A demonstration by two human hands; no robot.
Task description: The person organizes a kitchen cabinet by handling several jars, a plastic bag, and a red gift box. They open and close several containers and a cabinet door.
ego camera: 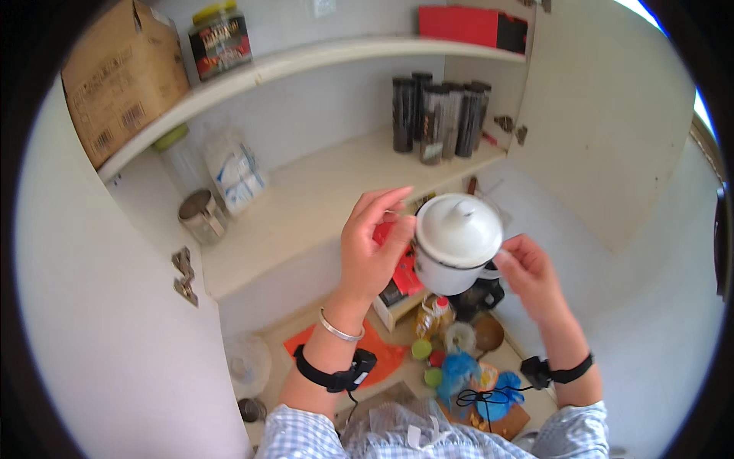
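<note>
A white enamel mug [450, 272] with a dark rim is held up in front of the open cupboard. Its white lid [459, 229], with a knob on top, sits on it. My right hand [527, 275] grips the mug's handle at the right. To the left of the mug is my left hand [375, 246], fingers apart and curved, its thumb close to the mug's side; whether it touches the mug cannot be told.
Black cylindrical containers [438, 117] stand on the lower cupboard shelf [309, 189]; a glass mug [203, 217] and a white packet [235, 175] are at its left. Both cupboard doors [596, 115] stand open. Below lie blue plastic bags [459, 373], an oil bottle [433, 318] and bowls.
</note>
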